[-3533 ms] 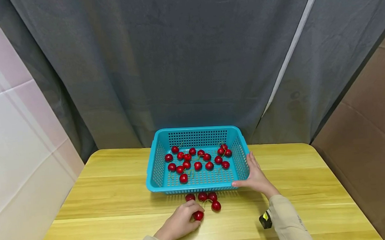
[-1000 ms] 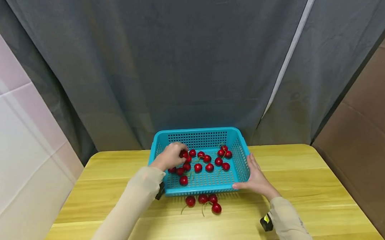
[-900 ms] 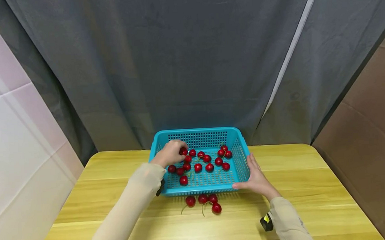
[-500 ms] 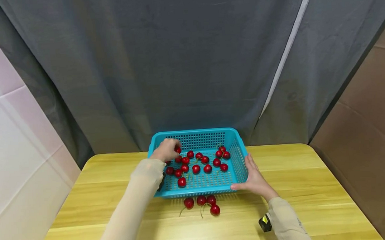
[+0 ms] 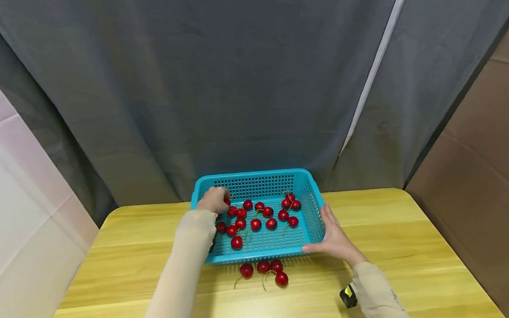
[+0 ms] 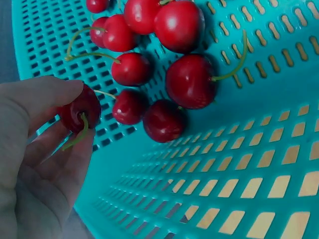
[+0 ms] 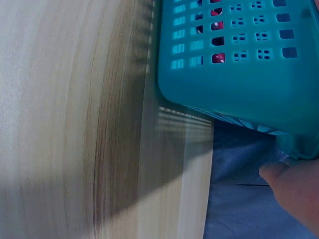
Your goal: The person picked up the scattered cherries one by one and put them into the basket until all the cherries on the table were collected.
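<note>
In the head view, a blue perforated plastic basket (image 5: 258, 254) stands on the wooden table with several red cherries (image 5: 271, 223) spread over its floor. My left hand (image 5: 213, 199) reaches into its back left part. Between thumb and fingers it pinches a cherry (image 6: 82, 110), whose green stem points toward the palm in the left wrist view. Other stemmed cherries (image 6: 192, 81) lie just beyond. At the basket's front right corner rests my right hand (image 5: 332, 238), thumb at the front rim and straight fingers along the right side; the right wrist view catches only part of it.
Several more cherries (image 5: 281, 279) lie on the table (image 5: 114, 274) right in front of the basket, a few with long stems. A grey curtain (image 5: 242, 83) hangs behind the table. Pale panels (image 5: 21, 197) stand on the left and brown board (image 5: 481, 168) on the right.
My left hand took a cherry from the table in front and carried it into the basket, then shifted a little left inside. The right hand stays at the corner; the head view drifted slightly.
</note>
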`<state>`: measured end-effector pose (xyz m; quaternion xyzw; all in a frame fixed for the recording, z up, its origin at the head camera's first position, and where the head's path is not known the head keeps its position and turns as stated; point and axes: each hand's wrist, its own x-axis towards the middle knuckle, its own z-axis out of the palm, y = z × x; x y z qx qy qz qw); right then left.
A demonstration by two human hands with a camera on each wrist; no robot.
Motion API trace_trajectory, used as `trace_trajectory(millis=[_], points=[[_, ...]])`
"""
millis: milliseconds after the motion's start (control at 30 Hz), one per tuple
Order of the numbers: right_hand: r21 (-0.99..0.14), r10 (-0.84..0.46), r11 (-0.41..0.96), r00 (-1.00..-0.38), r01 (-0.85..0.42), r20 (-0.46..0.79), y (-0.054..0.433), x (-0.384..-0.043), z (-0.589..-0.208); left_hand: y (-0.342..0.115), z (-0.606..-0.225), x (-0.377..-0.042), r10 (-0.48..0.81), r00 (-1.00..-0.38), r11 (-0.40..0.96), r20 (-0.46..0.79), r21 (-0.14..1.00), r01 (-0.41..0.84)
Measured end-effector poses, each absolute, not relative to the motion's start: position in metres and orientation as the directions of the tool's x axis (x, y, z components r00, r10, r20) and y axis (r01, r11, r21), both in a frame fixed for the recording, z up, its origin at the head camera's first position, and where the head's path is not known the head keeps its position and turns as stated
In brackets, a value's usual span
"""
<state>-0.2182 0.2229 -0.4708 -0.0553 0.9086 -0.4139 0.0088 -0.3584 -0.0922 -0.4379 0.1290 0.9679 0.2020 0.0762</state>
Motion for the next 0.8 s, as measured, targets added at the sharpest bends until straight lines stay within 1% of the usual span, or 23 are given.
trace_trajectory(millis=[167,433,800], points=[[-0.753,-0.106,0.651,-0.994,-0.095,0.033,0.222,-0.219,-0.471,-0.095,-0.442,-0.363,0.260,-0.959,0.894,-0.111,0.404,0.196],[-0.754,-0.100,0.651,-0.994,-0.091,0.034,0.223,-0.219,-0.472,-0.093,-0.448,-0.368,0.264,-0.953,0.895,-0.146,0.405,0.186],[-0.752,-0.103,0.651,-0.994,-0.102,0.046,0.224,-0.220,-0.473,-0.091,-0.453,-0.366,0.267,-0.948,0.892,-0.171,0.416,0.176]])
